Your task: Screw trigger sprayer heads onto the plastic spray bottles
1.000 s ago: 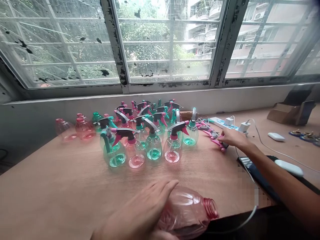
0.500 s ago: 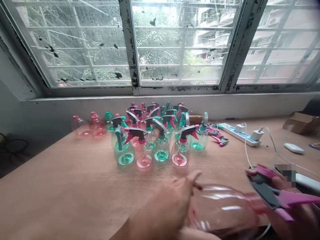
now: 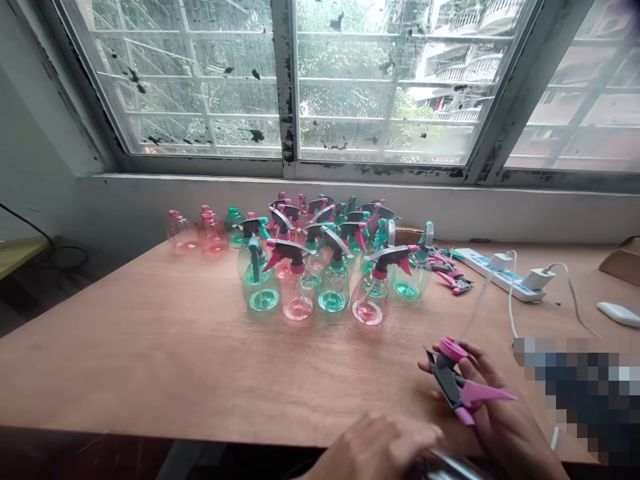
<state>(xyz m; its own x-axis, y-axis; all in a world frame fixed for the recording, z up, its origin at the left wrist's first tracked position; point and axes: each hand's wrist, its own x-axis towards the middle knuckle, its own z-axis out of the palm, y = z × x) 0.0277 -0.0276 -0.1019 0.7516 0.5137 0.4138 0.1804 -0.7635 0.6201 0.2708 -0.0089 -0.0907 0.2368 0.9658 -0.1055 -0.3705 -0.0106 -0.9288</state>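
Observation:
My right hand (image 3: 493,413) is closed round a pink and grey spray trigger head (image 3: 457,383), held just above the table's front edge, its pink collar pointing up and left and a thin dip tube rising from it. My left hand (image 3: 373,450) sits at the bottom edge, fingers curled over something dark and shiny (image 3: 445,467) that is mostly out of frame. A cluster of several finished spray bottles (image 3: 330,267), pink and teal, stands at the middle back of the wooden table (image 3: 150,347).
Capless pink and teal bottles (image 3: 205,230) stand at the back left. Loose pink trigger heads (image 3: 453,273) lie right of the cluster, beside a white power strip (image 3: 505,277) with chargers and cables. A white oval thing (image 3: 620,312) lies far right. Windows run behind.
My right hand took a trigger head from the pile by the power strip and brought it near. The pink bottle under my left hand dropped almost out of view. The view shifted left.

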